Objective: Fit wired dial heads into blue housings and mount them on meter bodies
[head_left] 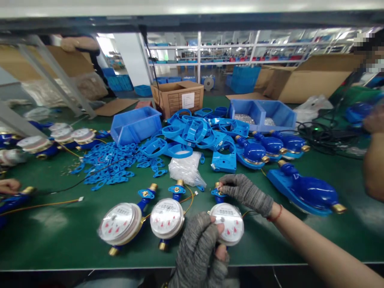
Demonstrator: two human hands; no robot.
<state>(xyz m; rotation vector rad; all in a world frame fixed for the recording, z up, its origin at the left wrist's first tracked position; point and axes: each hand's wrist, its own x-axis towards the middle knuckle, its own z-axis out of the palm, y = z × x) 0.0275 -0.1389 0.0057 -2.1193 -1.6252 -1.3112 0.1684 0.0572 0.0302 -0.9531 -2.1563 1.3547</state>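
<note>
Three water meters with round white dials lie in a row near the front edge of the table. My left hand [200, 249], in a grey fingerless glove, grips the dial side of the rightmost water meter [228, 230]. At that meter's upper end sits a small blue oval plate [218, 193]. My right hand [247, 193], gloved alike, pinches at this plate beside the brass pipe end. Similar oval plates lie on the middle water meter [167, 218] and the left water meter [120, 224]. Part of the rightmost meter is hidden behind my left fingers.
Loose blue oval plates [109, 162] are heaped at left, beside a blue bin [136, 126]. Blue ring frames [196, 130] pile up in the middle, behind a plastic bag [184, 168]. Blue meters [312, 190] lie face down at right. Co-workers' hands [9, 186] show at the sides.
</note>
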